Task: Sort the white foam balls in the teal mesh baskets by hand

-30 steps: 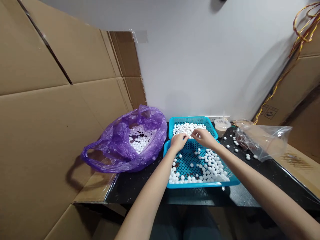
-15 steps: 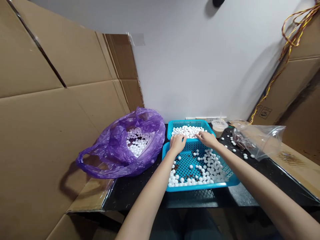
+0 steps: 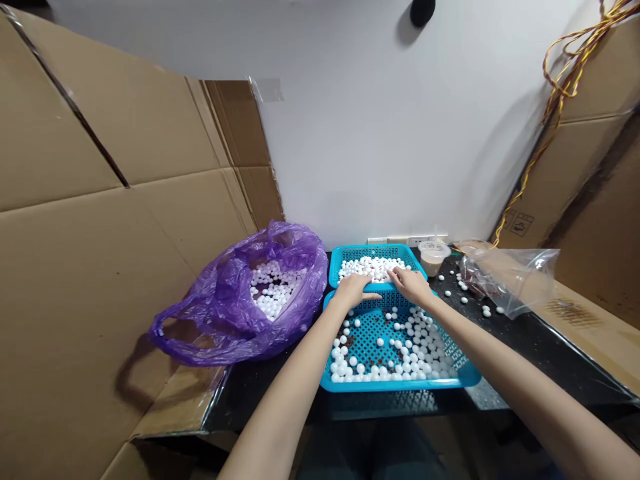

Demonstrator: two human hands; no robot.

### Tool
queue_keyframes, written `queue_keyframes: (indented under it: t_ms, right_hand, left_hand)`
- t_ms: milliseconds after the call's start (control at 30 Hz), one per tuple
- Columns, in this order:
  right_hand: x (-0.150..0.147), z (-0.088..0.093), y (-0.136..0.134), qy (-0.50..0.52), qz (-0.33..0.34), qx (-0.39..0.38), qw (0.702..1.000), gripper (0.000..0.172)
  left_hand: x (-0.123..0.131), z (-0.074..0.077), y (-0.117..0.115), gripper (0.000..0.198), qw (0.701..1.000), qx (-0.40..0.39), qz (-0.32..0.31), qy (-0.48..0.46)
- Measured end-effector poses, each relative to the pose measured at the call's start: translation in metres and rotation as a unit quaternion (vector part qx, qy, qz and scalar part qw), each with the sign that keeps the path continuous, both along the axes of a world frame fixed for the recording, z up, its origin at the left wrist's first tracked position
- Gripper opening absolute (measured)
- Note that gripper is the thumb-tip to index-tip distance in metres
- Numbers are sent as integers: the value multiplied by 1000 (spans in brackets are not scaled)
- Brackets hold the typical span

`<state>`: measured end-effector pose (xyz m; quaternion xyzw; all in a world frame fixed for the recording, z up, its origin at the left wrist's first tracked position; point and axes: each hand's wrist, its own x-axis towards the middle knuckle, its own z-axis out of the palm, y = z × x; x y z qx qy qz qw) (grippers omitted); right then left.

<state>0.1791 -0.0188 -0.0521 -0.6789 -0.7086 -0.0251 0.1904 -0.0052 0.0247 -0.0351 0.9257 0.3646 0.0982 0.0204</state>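
Two turquoise plastic baskets stand one behind the other on the black table. Small white balls (image 3: 376,268) heap up in the far basket (image 3: 407,252). My left hand (image 3: 354,291) is over the near rim of that basket, its thumb stretched out to the side and its fingers reaching to the balls. Beside it, my right hand (image 3: 411,285) extends its fingers among the same balls; no ball shows clearly in its grasp. The near basket (image 3: 400,385) holds more white balls (image 3: 425,340), mostly along its front and right, with brown crumbs on its mesh floor.
To the left, a purple plastic bag (image 3: 220,327) lies gaping with white balls inside. A lidded clear cup (image 3: 434,257), a clear plastic bag (image 3: 525,277) and several loose balls (image 3: 486,311) are at right. Cardboard (image 3: 100,267) stands along the left; yellow-brown wires (image 3: 560,87) hang at right.
My left hand has opened its thumb out to the side. My right hand has stayed at the far basket's balls, with its fingers slightly shifted. The whole view has moved a little.
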Motion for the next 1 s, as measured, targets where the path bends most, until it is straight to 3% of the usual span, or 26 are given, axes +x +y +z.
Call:
queue_keyframes:
  t_ms: [133, 300, 533, 767, 900, 1000]
  right_hand:
    - [-1, -2, -3, 0, 2, 28, 1000, 37]
    - [-5, 3, -10, 4, -7, 143, 990, 37]
    - [-4, 9, 14, 85, 126, -84, 985, 55]
    - [-3, 21, 30, 109, 115, -56, 986, 45]
    - [-5, 28, 14, 119, 70, -12, 990, 40]
    - [-9, 31, -6, 138, 82, 37, 986, 33]
  left_hand:
    - [2, -3, -6, 57, 998, 52, 8, 18]
    - [4, -3, -13, 56, 997, 64, 22, 37]
    - [4, -5, -10, 57, 997, 62, 27, 45]
    - [2, -4, -8, 53, 998, 22, 33, 45]
    - [5, 1, -12, 50, 997, 17, 53, 45]
    - [7, 3, -13, 49, 997, 11, 66, 48]
